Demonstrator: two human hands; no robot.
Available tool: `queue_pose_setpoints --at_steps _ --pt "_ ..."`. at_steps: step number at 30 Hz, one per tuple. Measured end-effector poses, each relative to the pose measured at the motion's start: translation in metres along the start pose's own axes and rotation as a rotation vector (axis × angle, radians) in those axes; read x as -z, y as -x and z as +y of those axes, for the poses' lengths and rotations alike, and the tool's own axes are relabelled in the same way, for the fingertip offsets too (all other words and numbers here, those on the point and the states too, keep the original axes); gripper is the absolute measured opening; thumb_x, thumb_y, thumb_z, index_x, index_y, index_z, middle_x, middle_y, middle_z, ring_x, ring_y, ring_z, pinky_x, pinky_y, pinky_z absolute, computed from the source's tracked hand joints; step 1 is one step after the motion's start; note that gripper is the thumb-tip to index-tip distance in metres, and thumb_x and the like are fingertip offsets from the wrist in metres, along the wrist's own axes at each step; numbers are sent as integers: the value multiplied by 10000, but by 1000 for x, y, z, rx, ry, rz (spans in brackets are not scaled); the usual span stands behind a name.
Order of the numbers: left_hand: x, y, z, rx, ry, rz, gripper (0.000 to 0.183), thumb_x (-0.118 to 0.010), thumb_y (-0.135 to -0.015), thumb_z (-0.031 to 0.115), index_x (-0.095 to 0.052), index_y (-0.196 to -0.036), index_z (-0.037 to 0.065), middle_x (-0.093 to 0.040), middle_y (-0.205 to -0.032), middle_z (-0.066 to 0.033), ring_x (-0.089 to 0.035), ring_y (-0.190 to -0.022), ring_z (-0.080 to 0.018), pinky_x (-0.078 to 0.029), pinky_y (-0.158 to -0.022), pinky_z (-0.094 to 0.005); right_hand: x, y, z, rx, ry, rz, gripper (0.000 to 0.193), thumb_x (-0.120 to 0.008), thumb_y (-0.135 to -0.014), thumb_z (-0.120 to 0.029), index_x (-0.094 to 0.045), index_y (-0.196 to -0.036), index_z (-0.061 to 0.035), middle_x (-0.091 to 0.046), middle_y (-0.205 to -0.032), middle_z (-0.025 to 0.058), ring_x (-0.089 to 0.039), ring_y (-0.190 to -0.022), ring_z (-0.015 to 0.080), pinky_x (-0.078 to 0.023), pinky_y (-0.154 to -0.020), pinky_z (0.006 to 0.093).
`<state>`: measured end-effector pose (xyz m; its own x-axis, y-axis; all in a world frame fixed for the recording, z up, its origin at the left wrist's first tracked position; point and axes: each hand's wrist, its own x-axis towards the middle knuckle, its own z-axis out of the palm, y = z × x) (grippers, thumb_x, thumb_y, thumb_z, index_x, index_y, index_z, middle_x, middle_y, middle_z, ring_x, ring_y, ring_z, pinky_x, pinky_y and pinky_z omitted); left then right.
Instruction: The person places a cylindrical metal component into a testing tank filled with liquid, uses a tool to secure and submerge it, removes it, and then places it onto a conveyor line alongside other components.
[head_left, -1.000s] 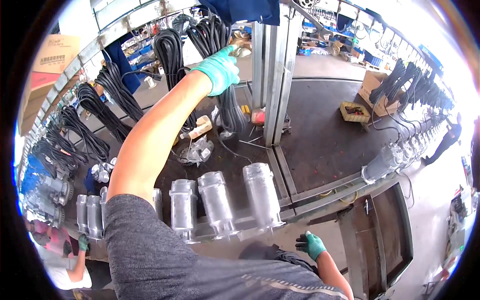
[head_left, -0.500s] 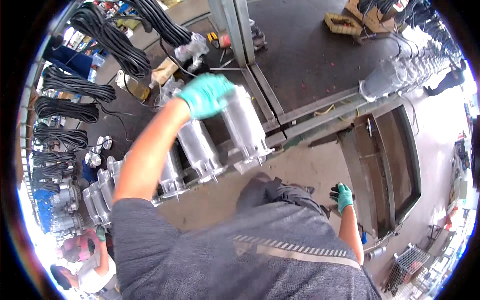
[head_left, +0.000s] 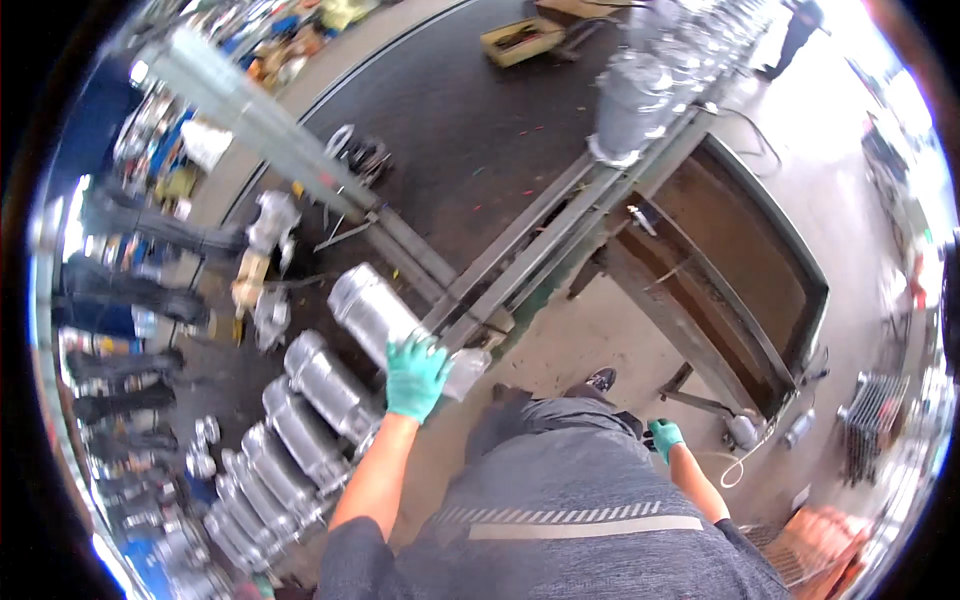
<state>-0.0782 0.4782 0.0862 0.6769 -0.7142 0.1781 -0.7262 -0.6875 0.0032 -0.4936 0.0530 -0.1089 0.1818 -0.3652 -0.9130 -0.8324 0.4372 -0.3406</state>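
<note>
My left hand, in a green glove, has its fingers over the near end of a silver metal cylinder. This cylinder lies at the right end of a slanting row, its near end close to my body. Beside it, to the left and nearer, lies another silver cylinder, with several more past it. Low at my right side hangs my right hand, also gloved in green. Its fingers look loosely bent and apart, with nothing visible in them.
A steel post and rail stand just beyond the row. To the right is a metal frame with a brown trough. Several wrapped cylinders line the far rail. Black cable coils hang at the left. A yellow box lies far off.
My left hand has come from the far end of the end cylinder to its near end. The view has turned, and the right hand still hangs at my side.
</note>
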Motion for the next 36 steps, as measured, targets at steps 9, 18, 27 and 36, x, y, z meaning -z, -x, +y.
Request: queue_pose_setpoints --at_steps 9,18,27,36 --pt "7 -15 -5 -73 -40 -128 217 -642 -957 348 -694 -992 140 -652 -1177 -86 -541 -1228 -324 -243 -1218 -612 42 -2 -20 81 -189 58 338 -585 -1026 -266 -613 -1262 -26 -718 -986 144 -687 -712 259 -584 -635 401" --pt "26 -36 18 -3 -195 -404 527 -636 -941 407 -593 -1377 114 -528 -1412 -132 -438 -1374 -354 -186 -1234 -633 73 -43 78 -160 -465 64 292 -582 -1025 -236 -591 -1224 -22 -697 -921 157 -676 -680 277 -585 -582 406" --pt "8 -168 54 114 124 -86 459 -609 -1018 351 -575 -1394 89 -584 -1388 -206 -519 -1325 -397 -392 -1133 -517 75 -56 115 -200 -610 47 304 -579 -1021 -233 -571 -1268 -56 -702 -923 193 -664 -606 331 -576 -536 481" --pt "-4 -436 44 328 801 352 545 -580 -1069 321 -466 -1489 -8 -532 -1510 -203 -536 -1383 -316 -401 -1173 -415 71 -43 93 -15 -861 171 192 -596 -956 -210 -621 -1089 -73 -716 -911 213 -679 -646 367 -572 -559 508"
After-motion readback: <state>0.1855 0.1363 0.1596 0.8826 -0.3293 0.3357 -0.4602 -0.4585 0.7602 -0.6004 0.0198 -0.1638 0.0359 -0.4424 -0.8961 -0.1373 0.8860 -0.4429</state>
